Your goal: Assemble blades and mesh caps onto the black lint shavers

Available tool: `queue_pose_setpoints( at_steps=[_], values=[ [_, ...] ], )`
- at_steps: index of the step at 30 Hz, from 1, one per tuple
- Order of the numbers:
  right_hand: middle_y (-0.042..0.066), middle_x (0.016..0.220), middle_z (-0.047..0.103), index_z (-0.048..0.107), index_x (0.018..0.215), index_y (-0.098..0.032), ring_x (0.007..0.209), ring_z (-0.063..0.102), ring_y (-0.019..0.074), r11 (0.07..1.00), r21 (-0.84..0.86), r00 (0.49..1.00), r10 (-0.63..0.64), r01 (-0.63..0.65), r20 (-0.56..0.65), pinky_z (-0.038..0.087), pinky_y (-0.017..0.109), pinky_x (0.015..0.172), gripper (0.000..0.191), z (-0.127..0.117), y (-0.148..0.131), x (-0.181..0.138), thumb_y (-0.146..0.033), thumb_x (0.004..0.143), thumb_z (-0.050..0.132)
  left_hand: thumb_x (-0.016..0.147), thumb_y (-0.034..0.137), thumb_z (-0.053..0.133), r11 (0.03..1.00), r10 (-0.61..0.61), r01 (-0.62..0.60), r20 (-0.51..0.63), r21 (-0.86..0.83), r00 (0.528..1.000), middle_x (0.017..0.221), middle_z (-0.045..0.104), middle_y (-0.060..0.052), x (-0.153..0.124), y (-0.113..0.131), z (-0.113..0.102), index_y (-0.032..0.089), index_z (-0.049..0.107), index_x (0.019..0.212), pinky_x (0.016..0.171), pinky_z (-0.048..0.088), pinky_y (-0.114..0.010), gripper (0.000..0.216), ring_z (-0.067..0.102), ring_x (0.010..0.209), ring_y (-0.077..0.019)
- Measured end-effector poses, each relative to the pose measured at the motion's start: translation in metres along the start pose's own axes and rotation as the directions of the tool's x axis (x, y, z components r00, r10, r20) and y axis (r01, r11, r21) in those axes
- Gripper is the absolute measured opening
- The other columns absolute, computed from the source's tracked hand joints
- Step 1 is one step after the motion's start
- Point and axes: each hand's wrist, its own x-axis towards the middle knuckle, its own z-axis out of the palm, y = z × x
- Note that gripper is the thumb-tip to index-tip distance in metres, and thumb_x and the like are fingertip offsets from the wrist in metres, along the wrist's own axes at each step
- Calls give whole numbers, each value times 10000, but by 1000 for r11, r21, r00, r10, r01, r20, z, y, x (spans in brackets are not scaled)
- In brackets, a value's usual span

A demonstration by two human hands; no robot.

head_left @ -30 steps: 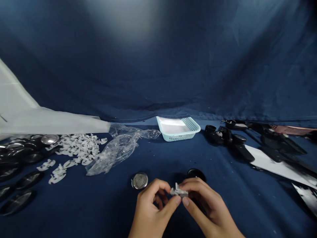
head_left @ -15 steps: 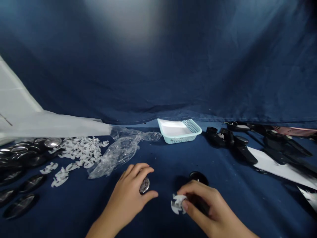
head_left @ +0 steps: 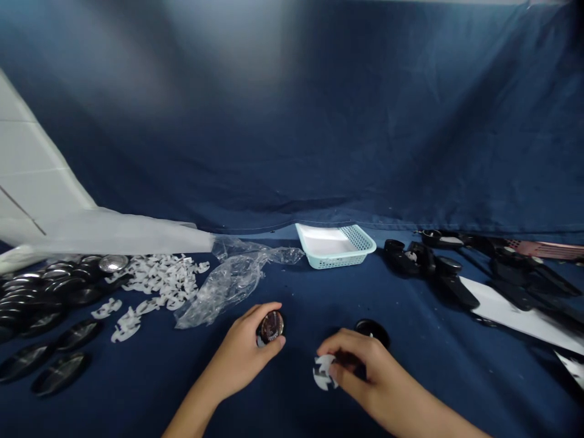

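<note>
Between the thumb and fingers of my left hand (head_left: 244,351) is a small round metal-and-dark disc (head_left: 272,326), its shiny face turned toward me. My right hand (head_left: 365,371) pinches a white plastic clip-like piece (head_left: 324,372) with curved, notched edges at its fingertips. Just behind my right hand a round black cap (head_left: 373,333) lies on the blue cloth, partly hidden by the fingers. The two hands are apart, low in the middle of the view.
A pale blue basket (head_left: 340,260) with white lining stands at the back. Crumpled clear plastic (head_left: 228,286), a heap of white plastic pieces (head_left: 166,280) and black domed discs (head_left: 61,372) lie left. Black handle-like parts (head_left: 449,283) and a pink slotted piece (head_left: 545,249) lie right.
The disc in my left hand has turned from its perforated metal side to a shiny dark face, and the fingers have closed around it. My right hand has shifted slightly left.
</note>
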Motion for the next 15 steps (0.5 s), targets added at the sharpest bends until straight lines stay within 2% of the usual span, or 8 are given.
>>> queue_pose_setpoints(
  at_steps=[3, 7, 9, 12, 13, 15],
  values=[
    [22, 875, 674, 674, 990, -220, 761, 622, 166, 980, 161, 992, 125, -120, -19, 508, 279, 689, 147, -15, 5, -1, -272, 886, 583, 896, 303, 522, 997, -38, 35, -46, -73, 998, 1086, 708, -64, 4, -7, -3, 251, 539, 1306, 709, 580, -286, 413, 710, 787, -173],
    [15, 836, 664, 675, 1012, -214, 699, 593, 151, 939, 286, 969, 227, -192, -94, 500, 263, 649, 210, -38, 10, -2, -360, 879, 606, 967, 332, 380, 993, -107, 101, -107, -67, 988, 1178, 694, -98, 9, -23, -8, 223, 498, 1359, 805, 577, -354, 424, 706, 971, -225],
    [16, 850, 663, 674, 1034, -220, 686, 587, 148, 933, 300, 963, 244, -200, -116, 501, 260, 639, 239, -44, 12, -3, -386, 872, 617, 968, 341, 378, 992, -122, 122, -116, -12, 986, 1281, 649, -92, 10, -28, -9, 246, 497, 1374, 924, 527, -438, 434, 648, 1122, -268],
    [17, 856, 664, 666, 1049, -221, 727, 607, 157, 943, 276, 974, 213, -186, -74, 508, 262, 663, 242, -42, 12, -9, -388, 880, 619, 940, 311, 431, 990, -90, 101, -111, 95, 990, 1488, 464, -66, 9, -27, -8, 289, 503, 1383, 1072, 367, -551, 449, 462, 1331, -326],
    [19, 862, 670, 663, 1056, -222, 747, 616, 163, 953, 246, 979, 195, -176, -53, 513, 267, 679, 239, -38, 11, -11, -382, 884, 617, 931, 288, 440, 989, -64, 77, -102, 127, 993, 1518, 422, -57, 7, -25, -7, 299, 504, 1383, 1084, 343, -562, 456, 430, 1353, -329],
    [28, 902, 686, 664, 1073, -230, 767, 626, 172, 977, 153, 987, 158, -151, -33, 519, 281, 699, 233, -30, 8, -14, -364, 892, 607, 918, 249, 455, 984, 7, 5, -66, 178, 998, 1505, 439, -41, 4, -19, -7, 323, 523, 1362, 1087, 336, -552, 456, 435, 1345, -308]
  ],
)
